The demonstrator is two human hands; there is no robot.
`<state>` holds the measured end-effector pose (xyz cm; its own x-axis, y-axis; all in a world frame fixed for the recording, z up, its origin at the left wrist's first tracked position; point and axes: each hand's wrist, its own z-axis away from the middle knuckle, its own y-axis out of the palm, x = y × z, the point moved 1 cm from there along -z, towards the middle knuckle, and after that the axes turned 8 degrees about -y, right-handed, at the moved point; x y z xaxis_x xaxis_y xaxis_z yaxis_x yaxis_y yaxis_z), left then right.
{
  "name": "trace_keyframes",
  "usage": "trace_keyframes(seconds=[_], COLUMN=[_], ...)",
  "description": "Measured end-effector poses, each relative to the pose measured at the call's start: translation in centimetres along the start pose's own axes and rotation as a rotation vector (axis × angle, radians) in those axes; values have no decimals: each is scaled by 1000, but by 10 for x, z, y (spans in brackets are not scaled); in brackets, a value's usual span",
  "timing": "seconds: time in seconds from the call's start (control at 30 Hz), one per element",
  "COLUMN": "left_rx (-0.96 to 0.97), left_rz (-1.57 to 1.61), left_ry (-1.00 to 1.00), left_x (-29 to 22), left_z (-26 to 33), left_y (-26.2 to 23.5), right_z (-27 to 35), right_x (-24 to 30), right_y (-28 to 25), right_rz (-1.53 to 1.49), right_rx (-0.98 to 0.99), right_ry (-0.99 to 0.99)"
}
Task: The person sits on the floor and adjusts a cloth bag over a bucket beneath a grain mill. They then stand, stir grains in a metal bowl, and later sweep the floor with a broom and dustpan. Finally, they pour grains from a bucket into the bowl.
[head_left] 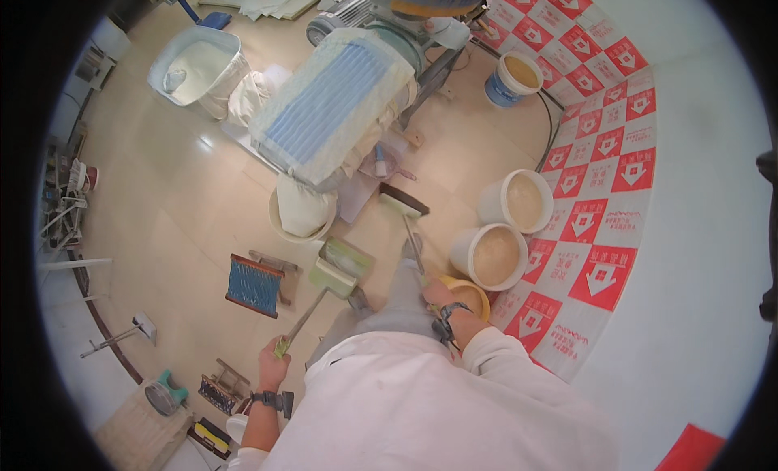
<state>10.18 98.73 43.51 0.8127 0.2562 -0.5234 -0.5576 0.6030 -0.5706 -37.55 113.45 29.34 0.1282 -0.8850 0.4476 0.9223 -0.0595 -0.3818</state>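
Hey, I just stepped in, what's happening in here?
Someone is standing with a cleaning tool in each hand. The left hand grips the handle of a pale green dustpan, and the right hand grips a long-handled broom. The broom's head is out in front, near the end of a machine with a blue ribbed top. The dustpan's pan is nearer the person's feet, apart from the broom. Two white buckets stand to the right.
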Motion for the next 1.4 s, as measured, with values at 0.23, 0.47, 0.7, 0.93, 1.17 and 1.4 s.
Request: trace_keyframes(seconds=[0.23, 0.47, 0.7, 0.93, 1.17, 1.4], left_rx=[-10, -51, -105, -148, -190, -207], left_rz=[-58, 6, 47, 43, 100, 75], left_ry=[74, -37, -117, -141, -141, -174], left_x=[33, 64, 70, 73, 91, 91], left_z=[4, 20, 33, 50, 60, 51], left_y=[-17, -14, -8, -2, 20, 24], right_z=[59, 106, -9, 43, 52, 13], right_x=[-58, -67, -32, -46, -30, -31], right_y=[-15, -70, -14, 6, -18, 29], right_rz=[286, 278, 173, 257, 72, 469], right_rx=[46, -67, -58, 7, 3, 75], right_ry=[-250, -92, -121, -236, -217, -372])
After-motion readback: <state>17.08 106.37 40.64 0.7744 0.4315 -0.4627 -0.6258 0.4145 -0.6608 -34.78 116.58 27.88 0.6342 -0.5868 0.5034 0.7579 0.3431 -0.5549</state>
